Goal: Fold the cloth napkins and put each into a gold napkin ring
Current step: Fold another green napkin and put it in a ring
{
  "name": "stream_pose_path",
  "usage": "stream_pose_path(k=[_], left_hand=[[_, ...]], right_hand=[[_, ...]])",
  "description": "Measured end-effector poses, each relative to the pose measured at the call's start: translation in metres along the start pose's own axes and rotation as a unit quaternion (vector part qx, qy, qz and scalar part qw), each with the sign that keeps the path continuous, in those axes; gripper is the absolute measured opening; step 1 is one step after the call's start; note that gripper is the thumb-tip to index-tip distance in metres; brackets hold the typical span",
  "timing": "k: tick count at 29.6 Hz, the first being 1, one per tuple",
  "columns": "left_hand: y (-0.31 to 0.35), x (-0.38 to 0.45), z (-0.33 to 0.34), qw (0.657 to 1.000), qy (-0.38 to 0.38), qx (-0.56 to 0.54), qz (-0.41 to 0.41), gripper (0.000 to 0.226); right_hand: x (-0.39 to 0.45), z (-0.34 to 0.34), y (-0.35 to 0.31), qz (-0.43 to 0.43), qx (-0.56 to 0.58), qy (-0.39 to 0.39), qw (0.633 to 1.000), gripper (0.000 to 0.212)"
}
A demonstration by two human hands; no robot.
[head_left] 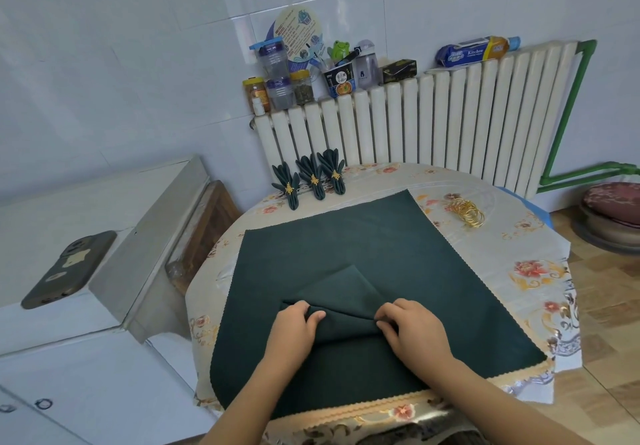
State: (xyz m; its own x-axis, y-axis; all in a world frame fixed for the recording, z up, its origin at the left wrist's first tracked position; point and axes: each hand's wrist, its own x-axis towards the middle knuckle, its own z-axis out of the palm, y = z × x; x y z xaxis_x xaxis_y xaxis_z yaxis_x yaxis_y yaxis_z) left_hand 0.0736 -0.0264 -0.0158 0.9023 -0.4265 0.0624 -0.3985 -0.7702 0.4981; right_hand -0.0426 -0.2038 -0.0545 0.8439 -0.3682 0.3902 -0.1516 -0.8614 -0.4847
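1. A dark green napkin [363,254] lies spread flat over the middle of the round worktop [540,292]; its near edge runs close to the worktop's near edge, and its far right corner reaches toward the far edge.
2. A corner of the napkin is folded in toward the middle, forming a raised triangular flap [346,292] whose tip points to the far edge.
3. The left hand [294,327] pinches the flap's left end, fingers curled round the fold; the right hand [412,330] pinches the flap's right end, fingers curled on the cloth; both forearms cross the near edge.
4. Three finished napkins [313,179], each gathered in a gold ring, stand in a row at the far left edge, just beyond the spread napkin's far left corner.
5. A pile of loose gold napkin rings [465,212] rests near the far right edge, just beside the napkin's far right corner but apart from it.
6. Bare flowered worktop shows along the right edge, between napkin and rim; the left edge leaves only a narrow strip.
7. A phone [69,268] lies on the white cabinet [69,358] left of the worktop; a radiator [433,115] stands behind the far edge.
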Motion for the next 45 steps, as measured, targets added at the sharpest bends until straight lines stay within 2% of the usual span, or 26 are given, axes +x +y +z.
stream_pose_path(k=[5,11,16,18,20,21,23,25,27,29,39,43,45], left_hand=[[-0.002,0.001,0.014,0.988,0.039,0.152,-0.004,0.034],[-0.018,0.004,0.021,0.991,0.074,0.105,-0.047,0.037],[-0.021,0.008,0.008,0.997,0.023,0.003,-0.077,0.030],[-0.009,0.009,0.001,0.996,0.071,0.019,-0.042,0.027],[0.013,0.012,-0.007,0.986,0.135,0.077,0.056,0.022],[0.025,0.014,-0.009,0.980,0.133,0.097,0.114,0.016],[0.046,0.025,-0.009,0.966,0.050,0.133,0.216,0.013],[0.062,0.040,-0.003,0.939,-0.074,0.179,0.283,0.031],[0.076,0.056,0.005,0.899,-0.160,0.243,0.328,0.044],[0.086,0.067,0.013,0.865,-0.214,0.296,0.343,0.047],[0.117,0.085,0.019,0.814,-0.282,0.407,0.304,0.031],[0.105,0.077,0.014,0.858,-0.266,0.327,0.293,0.020],[0.094,0.072,0.010,0.882,-0.253,0.271,0.292,0.032]], right_hand=[[0.001,0.002,0.000,0.047,0.060,-0.005,0.997,0.006],[0.007,0.000,-0.002,0.085,0.102,-0.041,0.990,0.013],[0.014,-0.002,-0.004,0.123,0.109,-0.096,0.982,0.013],[0.016,-0.003,-0.006,0.128,0.106,-0.107,0.980,0.013],[0.019,-0.006,-0.007,0.131,0.103,-0.116,0.979,0.013],[0.020,-0.007,-0.008,0.132,0.100,-0.121,0.979,0.013],[0.021,-0.009,-0.009,0.131,0.097,-0.130,0.978,0.014],[0.020,-0.010,-0.010,0.132,0.095,-0.135,0.977,0.014],[0.018,-0.011,-0.011,0.129,0.096,-0.130,0.978,0.014],[0.018,-0.010,-0.012,0.123,0.093,-0.128,0.980,0.015],[0.020,-0.011,-0.008,0.114,0.099,-0.109,0.982,0.015],[0.019,-0.011,-0.008,0.108,0.086,-0.100,0.985,0.016],[0.019,-0.011,-0.009,0.103,0.078,-0.092,0.987,0.016]])
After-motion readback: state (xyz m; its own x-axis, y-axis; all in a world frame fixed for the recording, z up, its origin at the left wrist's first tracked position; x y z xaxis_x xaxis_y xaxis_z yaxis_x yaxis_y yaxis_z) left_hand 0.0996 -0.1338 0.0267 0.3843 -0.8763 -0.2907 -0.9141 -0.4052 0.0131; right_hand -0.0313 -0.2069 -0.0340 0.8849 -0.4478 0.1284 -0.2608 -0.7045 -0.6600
